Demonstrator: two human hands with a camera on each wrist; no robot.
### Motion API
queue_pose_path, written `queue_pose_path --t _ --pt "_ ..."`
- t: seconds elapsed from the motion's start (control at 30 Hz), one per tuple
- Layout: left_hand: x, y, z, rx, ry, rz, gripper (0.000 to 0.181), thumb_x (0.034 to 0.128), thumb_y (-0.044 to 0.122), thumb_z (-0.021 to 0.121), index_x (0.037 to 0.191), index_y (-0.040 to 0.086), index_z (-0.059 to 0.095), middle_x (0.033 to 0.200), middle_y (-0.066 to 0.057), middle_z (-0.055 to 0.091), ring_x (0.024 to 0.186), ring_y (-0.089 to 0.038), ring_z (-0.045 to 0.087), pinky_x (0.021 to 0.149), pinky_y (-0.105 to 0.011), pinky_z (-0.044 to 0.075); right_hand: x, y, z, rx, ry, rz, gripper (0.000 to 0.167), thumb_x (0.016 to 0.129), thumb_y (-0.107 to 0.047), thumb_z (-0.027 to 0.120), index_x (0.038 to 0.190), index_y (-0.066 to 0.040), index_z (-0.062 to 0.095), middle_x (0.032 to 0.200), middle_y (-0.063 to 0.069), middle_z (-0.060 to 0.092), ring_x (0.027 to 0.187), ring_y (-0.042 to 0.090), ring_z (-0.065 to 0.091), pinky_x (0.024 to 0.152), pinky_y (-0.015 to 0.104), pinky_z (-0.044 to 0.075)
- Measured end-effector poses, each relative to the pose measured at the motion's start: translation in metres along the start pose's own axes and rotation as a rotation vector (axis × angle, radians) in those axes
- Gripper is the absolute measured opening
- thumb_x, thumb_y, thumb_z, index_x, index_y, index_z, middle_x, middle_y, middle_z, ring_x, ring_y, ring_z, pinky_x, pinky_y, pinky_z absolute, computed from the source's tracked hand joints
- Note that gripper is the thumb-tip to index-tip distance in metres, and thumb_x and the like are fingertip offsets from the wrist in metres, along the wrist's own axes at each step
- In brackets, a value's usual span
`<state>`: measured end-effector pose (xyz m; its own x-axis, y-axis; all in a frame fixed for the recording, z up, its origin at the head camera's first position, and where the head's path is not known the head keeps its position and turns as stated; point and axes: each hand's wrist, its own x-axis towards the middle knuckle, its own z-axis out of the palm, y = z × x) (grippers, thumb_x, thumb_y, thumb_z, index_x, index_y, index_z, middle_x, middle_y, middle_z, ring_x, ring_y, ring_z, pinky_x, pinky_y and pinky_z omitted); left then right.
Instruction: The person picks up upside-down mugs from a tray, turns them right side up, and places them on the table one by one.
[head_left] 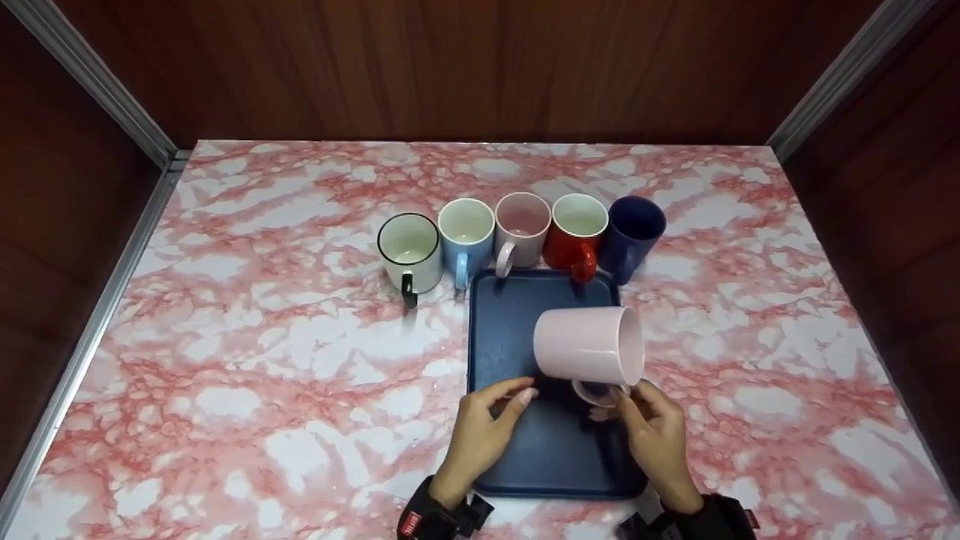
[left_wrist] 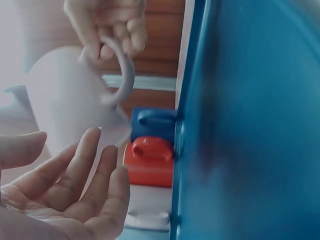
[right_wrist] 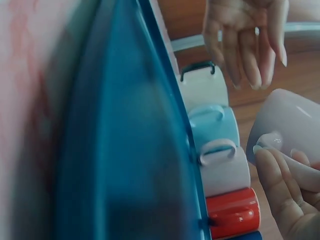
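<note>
A pale pink mug (head_left: 577,345) is held sideways above the dark blue tray (head_left: 555,457), its mouth facing right and its handle (head_left: 592,394) hanging below. My right hand (head_left: 660,435) pinches that handle near the rim; the right wrist view shows the fingers (right_wrist: 280,185) around it. Left of the mug, my left hand (head_left: 484,431) hovers over the tray's left side with fingers loosely bent, holding nothing. In the left wrist view the left hand (left_wrist: 75,195) has its palm up beside the mug (left_wrist: 65,95), and a small gap or light touch cannot be told apart.
Behind the tray stands a row of upright mugs: white with black rim (head_left: 410,251), light blue (head_left: 466,236), pale pink (head_left: 523,229), red (head_left: 576,232) and dark blue (head_left: 634,236). Their handles face me. The pink marbled table (head_left: 262,337) has wooden walls (head_left: 480,67) around it.
</note>
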<state>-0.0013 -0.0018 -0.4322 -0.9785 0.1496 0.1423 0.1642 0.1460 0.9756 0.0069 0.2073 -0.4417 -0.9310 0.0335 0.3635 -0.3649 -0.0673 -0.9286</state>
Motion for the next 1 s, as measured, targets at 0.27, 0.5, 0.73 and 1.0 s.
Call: queue_pose_path --t 0.27,0.5,0.73,1.0 --pt "0.004 0.000 -0.016 0.200 0.092 0.062 0.027 0.0913 0.018 0.056 0.111 0.002 0.063 0.099 -0.005 0.066 0.097 -0.018 0.059 0.082 -0.034 0.046 0.008 0.006 -0.015 0.011 0.086 0.014 0.010 0.088 0.009 0.050 0.091 0.016 0.057 0.076 0.023 0.063 0.061 0.026 0.064 0.055 0.034 0.053" --pt "0.007 -0.003 -0.031 0.231 0.144 0.069 0.028 0.0907 0.015 0.057 0.112 -0.002 0.061 0.099 -0.006 0.065 0.098 -0.023 0.058 0.081 -0.038 0.046 0.017 -0.004 -0.021 -0.083 0.153 0.066 0.016 0.088 0.007 0.052 0.090 0.022 0.054 0.073 0.021 0.064 0.056 0.025 0.064 0.052 0.034 0.051" --pt "0.010 -0.007 -0.039 0.246 0.202 0.101 0.026 0.0885 0.011 0.059 0.110 -0.003 0.062 0.095 -0.008 0.067 0.095 -0.023 0.060 0.079 -0.037 0.047 0.022 -0.007 -0.026 -0.140 0.182 0.114 0.015 0.088 0.007 0.051 0.085 0.022 0.053 0.072 0.022 0.064 0.055 0.025 0.063 0.052 0.032 0.052" --pt "0.013 -0.009 -0.049 0.242 0.230 0.069 0.026 0.0883 0.011 0.059 0.111 -0.002 0.062 0.097 -0.009 0.066 0.097 -0.024 0.059 0.079 -0.042 0.046 0.034 -0.016 -0.035 -0.297 0.266 0.155 0.012 0.087 0.008 0.053 0.085 0.019 0.058 0.071 0.018 0.062 0.055 0.018 0.063 0.053 0.026 0.052"
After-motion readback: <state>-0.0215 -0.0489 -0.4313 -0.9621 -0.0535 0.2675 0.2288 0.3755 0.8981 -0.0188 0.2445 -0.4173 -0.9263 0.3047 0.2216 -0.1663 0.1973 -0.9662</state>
